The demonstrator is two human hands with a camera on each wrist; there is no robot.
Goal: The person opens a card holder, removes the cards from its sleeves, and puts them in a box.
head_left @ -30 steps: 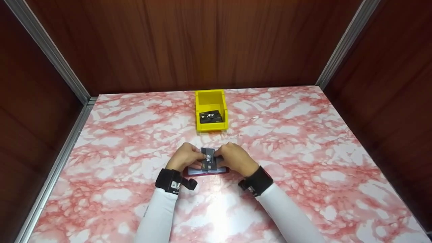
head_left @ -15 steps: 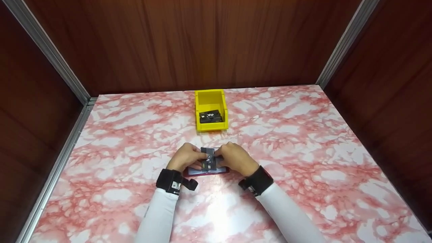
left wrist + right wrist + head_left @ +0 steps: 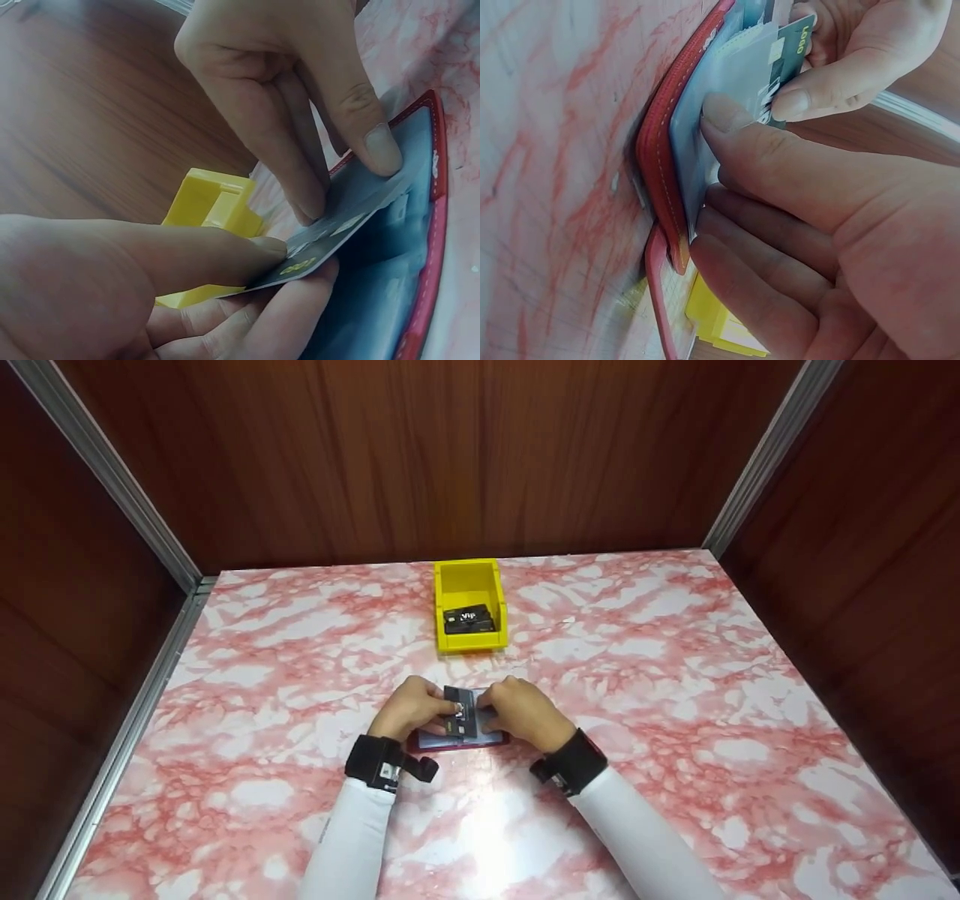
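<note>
A black card (image 3: 460, 712) with white "Vip" lettering is pinched between thumb and fingers of my left hand (image 3: 412, 706). Below it lies an open card holder (image 3: 463, 747) with red stitched edging and clear plastic sleeves. My right hand (image 3: 529, 714) pinches a clear sleeve (image 3: 739, 71) of the holder, thumb on the near face and fingers behind. In the right wrist view, part of the card seems covered by that sleeve, while its end with yellow "LOGO" print sticks out. The left wrist view shows the card (image 3: 311, 259) tilted above the holder's blue-tinted pages.
A yellow bin (image 3: 471, 641) stands beyond the hands, with several black cards (image 3: 469, 619) lying in it. The table top (image 3: 300, 660) is red-and-white marbled. Brown wood-grain panels (image 3: 450, 457) with metal corner strips enclose the back and sides.
The card has shifted slightly left and tilted, opening a wider gap between it and the right fingertips in the head view. My right hand stays nearly still.
</note>
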